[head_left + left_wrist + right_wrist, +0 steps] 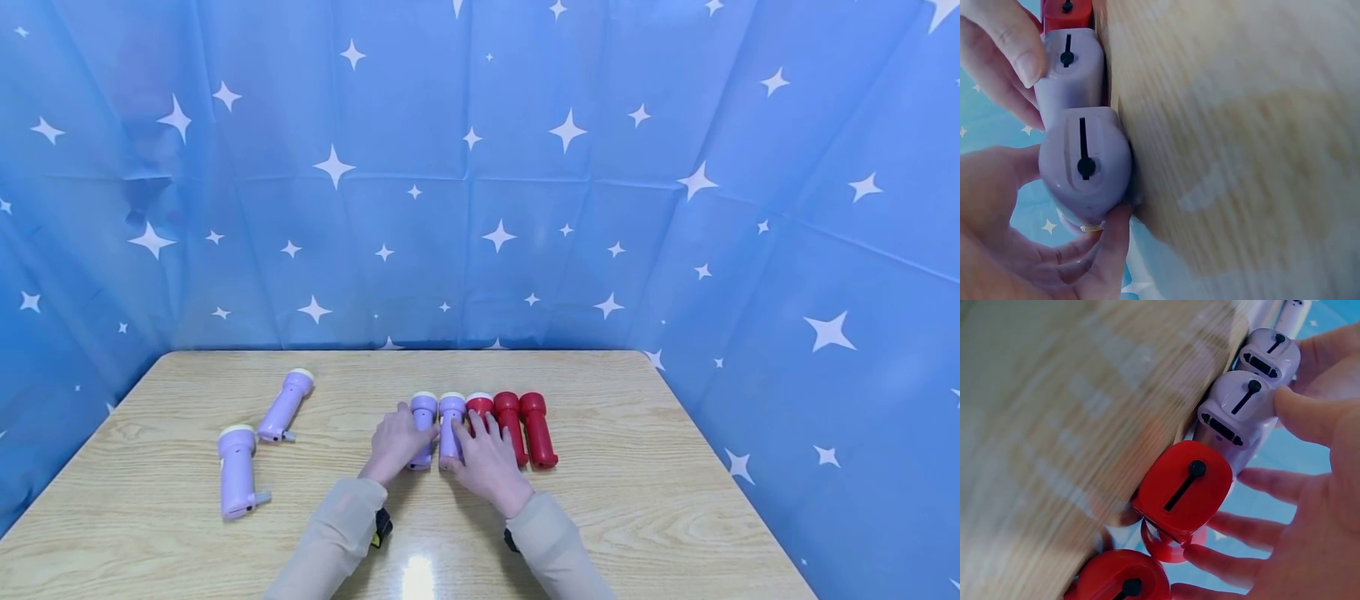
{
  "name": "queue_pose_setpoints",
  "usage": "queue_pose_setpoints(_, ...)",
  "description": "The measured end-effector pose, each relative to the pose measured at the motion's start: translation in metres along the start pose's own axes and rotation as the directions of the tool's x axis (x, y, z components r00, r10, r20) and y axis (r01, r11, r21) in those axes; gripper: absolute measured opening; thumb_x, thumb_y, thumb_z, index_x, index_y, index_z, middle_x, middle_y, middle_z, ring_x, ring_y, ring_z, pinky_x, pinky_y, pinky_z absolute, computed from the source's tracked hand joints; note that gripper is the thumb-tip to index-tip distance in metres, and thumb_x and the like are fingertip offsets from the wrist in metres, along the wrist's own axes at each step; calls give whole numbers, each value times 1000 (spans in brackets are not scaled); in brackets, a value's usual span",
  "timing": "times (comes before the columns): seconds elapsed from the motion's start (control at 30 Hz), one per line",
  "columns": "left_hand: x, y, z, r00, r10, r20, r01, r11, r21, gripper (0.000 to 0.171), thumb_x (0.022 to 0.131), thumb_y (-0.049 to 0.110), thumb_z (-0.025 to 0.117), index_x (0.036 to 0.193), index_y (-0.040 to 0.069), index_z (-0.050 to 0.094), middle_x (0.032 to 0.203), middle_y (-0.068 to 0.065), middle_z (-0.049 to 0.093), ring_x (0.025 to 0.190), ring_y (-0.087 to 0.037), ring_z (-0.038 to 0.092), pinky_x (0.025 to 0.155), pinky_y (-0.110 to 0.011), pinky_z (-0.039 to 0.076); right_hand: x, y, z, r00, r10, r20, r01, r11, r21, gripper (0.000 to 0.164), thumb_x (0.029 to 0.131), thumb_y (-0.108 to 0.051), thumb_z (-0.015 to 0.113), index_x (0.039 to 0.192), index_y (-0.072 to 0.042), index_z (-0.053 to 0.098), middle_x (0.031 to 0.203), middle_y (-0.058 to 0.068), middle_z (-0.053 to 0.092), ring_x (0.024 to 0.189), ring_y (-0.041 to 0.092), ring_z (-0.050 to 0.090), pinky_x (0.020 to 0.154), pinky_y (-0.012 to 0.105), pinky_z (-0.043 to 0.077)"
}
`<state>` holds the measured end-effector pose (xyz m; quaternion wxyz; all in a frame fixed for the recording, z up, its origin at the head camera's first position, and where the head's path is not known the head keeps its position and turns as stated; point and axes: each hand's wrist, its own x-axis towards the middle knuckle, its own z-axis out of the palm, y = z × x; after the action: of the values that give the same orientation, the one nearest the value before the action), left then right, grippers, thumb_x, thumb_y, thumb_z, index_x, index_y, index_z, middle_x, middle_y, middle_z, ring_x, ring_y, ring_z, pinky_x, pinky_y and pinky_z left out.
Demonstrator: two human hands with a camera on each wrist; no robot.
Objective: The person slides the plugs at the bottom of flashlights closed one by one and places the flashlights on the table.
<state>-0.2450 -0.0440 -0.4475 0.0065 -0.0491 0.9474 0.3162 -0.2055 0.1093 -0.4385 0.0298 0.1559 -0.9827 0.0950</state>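
Observation:
Five-in-a-row flashlights are too many to count singly: several lie side by side on the wooden table. At the row's left end my left hand holds a purple flashlight, thumb and fingers on opposite sides of it. My right hand lies over the row's middle, fingers extended and spread. Its thumb touches the second purple flashlight, while other fingers rest on the red flashlight with a white rim. Two more red flashlights lie to the right. Black sliders show on the ends in both wrist views.
Two separate purple flashlights lie at the table's left, one nearer and one farther back; a small tab sticks out from each base. A blue star-patterned curtain hangs behind and beside the table.

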Motion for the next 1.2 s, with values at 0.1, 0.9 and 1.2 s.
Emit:
queue_pose_setpoints(0.1, -1, 0, 0, 1000, 14, 0, -14, 1000, 9, 65, 81, 41, 69, 116, -10, 50, 92, -23, 61, 81, -34, 62, 65, -45, 50, 0, 0, -1, 1000, -1, 2, 1, 1000, 1, 66, 86, -46, 63, 141, -15, 46, 144, 20, 43, 133, 46, 37, 104, 64, 33)
queue_pose_setpoints(0.9, 8, -20, -32, 996, 76, -51, -78, 997, -22, 44, 91, 35, 57, 106, -6, 58, 86, -19, 65, 71, -29, 61, 58, -36, 48, 13, -15, 2, 994, -96, -56, 95, 995, -17, 57, 92, -46, 55, 138, -13, 48, 144, 17, 43, 132, 43, 39, 102, 62, 37)
queue_pose_setpoints(1.2, 31, -54, -71, 964, 116, -239, -86, 988, 131, 37, 90, 21, 55, 108, -10, 52, 105, -32, 56, 92, -47, 57, 73, -52, 50, 13, -18, 3, 997, -72, -7, 72, 997, -23, 58, 90, -46, 57, 139, -17, 47, 145, 16, 42, 134, 44, 37, 104, 63, 35)
